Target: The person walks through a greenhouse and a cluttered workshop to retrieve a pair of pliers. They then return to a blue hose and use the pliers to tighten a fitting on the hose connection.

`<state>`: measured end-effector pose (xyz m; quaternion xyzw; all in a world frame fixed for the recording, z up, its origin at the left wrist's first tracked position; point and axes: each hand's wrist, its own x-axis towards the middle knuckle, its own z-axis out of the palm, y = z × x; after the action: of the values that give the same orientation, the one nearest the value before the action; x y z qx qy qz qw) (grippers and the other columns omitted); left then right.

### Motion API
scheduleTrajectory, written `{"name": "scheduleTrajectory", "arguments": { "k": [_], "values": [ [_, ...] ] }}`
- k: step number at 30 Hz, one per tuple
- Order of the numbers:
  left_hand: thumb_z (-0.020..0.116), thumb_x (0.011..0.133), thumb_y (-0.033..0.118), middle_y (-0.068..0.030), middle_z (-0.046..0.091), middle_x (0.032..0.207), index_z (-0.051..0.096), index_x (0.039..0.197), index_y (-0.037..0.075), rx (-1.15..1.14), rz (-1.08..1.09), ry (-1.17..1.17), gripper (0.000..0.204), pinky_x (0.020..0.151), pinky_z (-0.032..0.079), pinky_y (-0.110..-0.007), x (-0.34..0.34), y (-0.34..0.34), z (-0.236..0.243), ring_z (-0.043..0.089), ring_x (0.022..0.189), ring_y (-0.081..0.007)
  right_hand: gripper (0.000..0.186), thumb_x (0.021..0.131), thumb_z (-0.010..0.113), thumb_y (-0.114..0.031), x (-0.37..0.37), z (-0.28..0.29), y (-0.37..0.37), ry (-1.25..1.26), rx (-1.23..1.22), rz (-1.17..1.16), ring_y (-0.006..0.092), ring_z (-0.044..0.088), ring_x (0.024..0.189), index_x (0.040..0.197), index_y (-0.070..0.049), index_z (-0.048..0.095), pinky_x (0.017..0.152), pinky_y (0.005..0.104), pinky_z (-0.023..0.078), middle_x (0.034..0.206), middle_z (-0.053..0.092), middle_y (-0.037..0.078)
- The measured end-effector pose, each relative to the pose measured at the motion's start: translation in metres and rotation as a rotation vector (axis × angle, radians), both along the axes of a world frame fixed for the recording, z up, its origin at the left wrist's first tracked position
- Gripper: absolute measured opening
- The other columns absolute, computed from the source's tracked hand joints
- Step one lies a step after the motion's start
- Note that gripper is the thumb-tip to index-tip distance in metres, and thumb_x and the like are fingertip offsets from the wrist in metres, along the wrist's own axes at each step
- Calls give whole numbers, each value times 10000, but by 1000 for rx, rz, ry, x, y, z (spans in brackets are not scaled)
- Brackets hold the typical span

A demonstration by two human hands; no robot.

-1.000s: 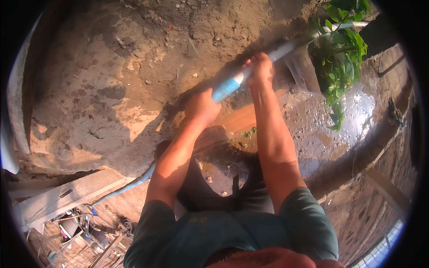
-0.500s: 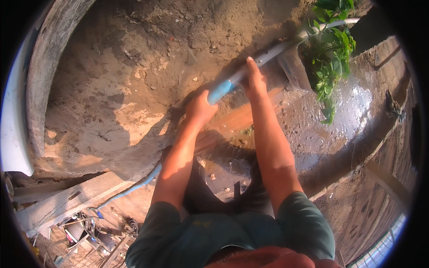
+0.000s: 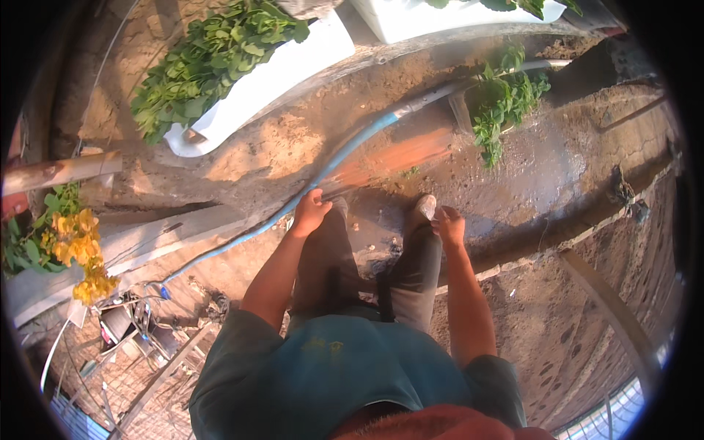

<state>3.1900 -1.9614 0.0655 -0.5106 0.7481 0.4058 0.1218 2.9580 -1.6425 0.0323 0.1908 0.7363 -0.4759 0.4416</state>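
Observation:
A blue hose (image 3: 352,143) runs diagonally over the wet soil, and its upper end meets a grey pipe (image 3: 434,95). My left hand (image 3: 311,214) is beside the hose, its fingertips next to it in this view; whether they touch cannot be made out. Its fingers are loosely bent and apart, with nothing seen in them. My right hand (image 3: 449,225) hangs above the ground near my right shoe (image 3: 425,205), away from the hose, fingers loosely curled and apart, holding nothing visible.
A reddish plank (image 3: 400,155) lies beside the hose. Leafy green plants (image 3: 506,103) hang over the pipe. White planters (image 3: 293,70) with greenery stand at the far side. Yellow flowers (image 3: 77,242) and scattered scrap (image 3: 136,326) are at left. A wooden beam (image 3: 612,308) is at right.
Both hands have let go of the hose and pipe joint and drawn back toward my body, the right one moving farther right. The view has shifted, bringing in the planters and flowers.

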Motion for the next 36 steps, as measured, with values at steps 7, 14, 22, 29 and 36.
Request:
{"name": "scheduleTrajectory", "arguments": {
  "k": [7, 14, 22, 29, 36],
  "values": [
    [732, 750, 391, -180, 698, 1049, 665, 1135, -16, -34, 493, -216, 564, 907, 519, -390, 231, 78, 96, 665, 1016, -303, 242, 903, 625, -236, 1, 80, 83, -344, 255, 525, 156, 591, 559, 1048, -42, 630, 483, 292, 485, 765, 606, 40],
    [761, 767, 266, -172, 705, 1020, 627, 1180, -83, 171, 767, -223, 557, 723, 555, -349, 302, 173, 144, 682, 873, -217, 122, 909, 591, -239, -67, 104, 64, -138, 255, 320, 140, 578, 562, 883, -121, 572, 476, 292, 462, 740, 595, 13],
    [757, 760, 275, -91, 701, 745, 720, 838, -14, 80, 873, -49, 302, 629, 501, -337, 430, 193, 87, 642, 680, -184, 160, 895, 586, -227, 15, 123, -29, -72, 235, 514, 151, 576, 585, 940, -75, 571, 488, 305, 466, 760, 574, 29],
    [755, 766, 302, -158, 726, 936, 684, 1066, -30, 22, 1234, 79, 453, 757, 559, -347, 603, 227, 81, 709, 858, -241, 92, 903, 581, -172, 286, 163, -173, -102, 119, 1108, 144, 554, 534, 921, -82, 573, 431, 295, 458, 730, 557, 40],
    [725, 730, 326, -191, 710, 1042, 667, 1166, 16, 240, 1506, 50, 538, 824, 549, -384, 768, 227, 91, 697, 944, -290, 253, 881, 672, -196, 478, 220, -310, 253, 64, 1398, 174, 635, 561, 1065, -29, 622, 460, 322, 526, 764, 625, 71]
  ]
}}
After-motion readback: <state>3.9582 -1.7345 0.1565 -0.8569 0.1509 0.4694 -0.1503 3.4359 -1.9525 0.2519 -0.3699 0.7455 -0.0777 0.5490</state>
